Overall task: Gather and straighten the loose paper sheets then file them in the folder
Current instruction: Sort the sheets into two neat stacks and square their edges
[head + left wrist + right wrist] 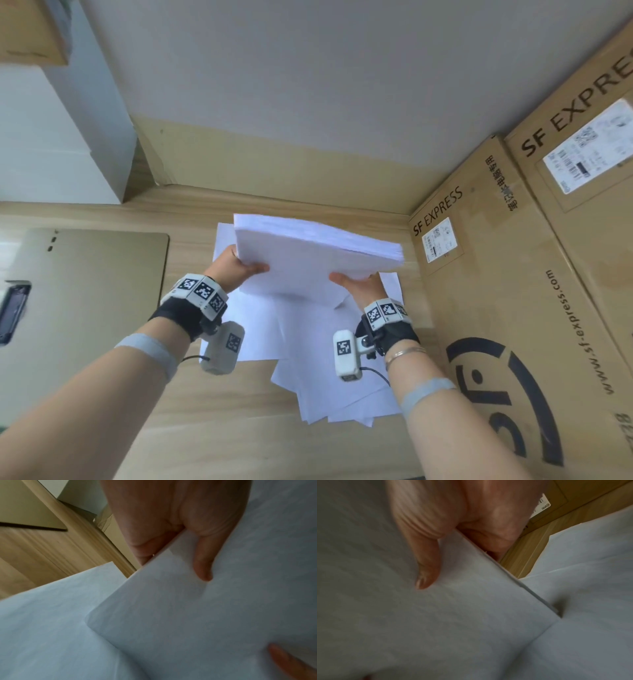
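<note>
A thick stack of white paper sheets (308,257) stands tilted on its lower edge above the table, held between both hands. My left hand (236,265) grips its left edge, thumb on the near face (202,566), fingers behind. My right hand (359,284) grips the right lower edge the same way, thumb (426,566) on the near face. Several loose white sheets (329,383) lie fanned on the wooden table (212,428) beneath the stack. A flat beige folder (89,281) lies closed at the left of the table.
Large SF Express cardboard boxes (513,308) wall off the right side. A white box (51,137) stands at the back left, with a cardboard box above it. A dark phone-like object (13,311) lies on the folder's left edge. A beige wall panel runs behind.
</note>
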Demonstrator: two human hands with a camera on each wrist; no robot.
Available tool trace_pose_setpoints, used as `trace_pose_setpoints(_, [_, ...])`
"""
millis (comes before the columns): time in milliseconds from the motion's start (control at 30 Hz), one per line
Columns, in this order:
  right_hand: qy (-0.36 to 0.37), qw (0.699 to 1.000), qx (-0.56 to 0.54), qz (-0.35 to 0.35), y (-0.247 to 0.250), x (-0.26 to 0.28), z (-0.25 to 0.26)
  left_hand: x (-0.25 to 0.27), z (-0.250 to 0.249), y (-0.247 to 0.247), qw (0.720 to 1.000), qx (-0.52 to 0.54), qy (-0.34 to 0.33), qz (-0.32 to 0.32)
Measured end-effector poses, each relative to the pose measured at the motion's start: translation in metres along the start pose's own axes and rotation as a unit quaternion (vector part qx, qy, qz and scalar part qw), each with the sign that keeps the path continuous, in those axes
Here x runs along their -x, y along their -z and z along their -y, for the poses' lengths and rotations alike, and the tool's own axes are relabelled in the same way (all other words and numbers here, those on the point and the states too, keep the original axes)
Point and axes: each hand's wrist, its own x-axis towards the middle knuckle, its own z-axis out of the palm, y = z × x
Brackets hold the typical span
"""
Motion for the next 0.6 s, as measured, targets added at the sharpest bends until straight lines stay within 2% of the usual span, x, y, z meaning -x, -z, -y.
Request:
trace_pose_setpoints(67, [0.0,1.0,-0.016,-0.002,-0.001,-0.003,-0.005,0.002,0.003,-0.002,1.0,0.005,-0.002,-0.009])
trace_pose_setpoints(200, [-0.016,0.998,0.05,0.02,-0.007,0.004,-0.011,0.007,0.01,-0.01,0.999,-0.008,0.039,-0.019])
trace_pose_setpoints(300, [-0.006,1.0,-0.015,-0.001,-0.007,0.002,-0.008,0.004,0.006,-0.007,0.999,-0.008,0.034,-0.029])
trace_pose_setpoints(367, [0.016,0.999,-0.026,-0.008,-0.008,0.002,-0.005,0.0,0.002,-0.005,0.999,-0.013,0.036,-0.012])
trace_pose_setpoints(467, [0.031,0.999,-0.007,0.007,-0.019,-0.003,-0.013,-0.002,0.014,-0.005,0.993,0.055,0.105,0.011])
trace_pose_setpoints(600, [0.031,0.996,0.057,0.062,-0.026,-0.014,-0.041,0.004,0.055,-0.004,0.975,0.083,0.205,-0.019])
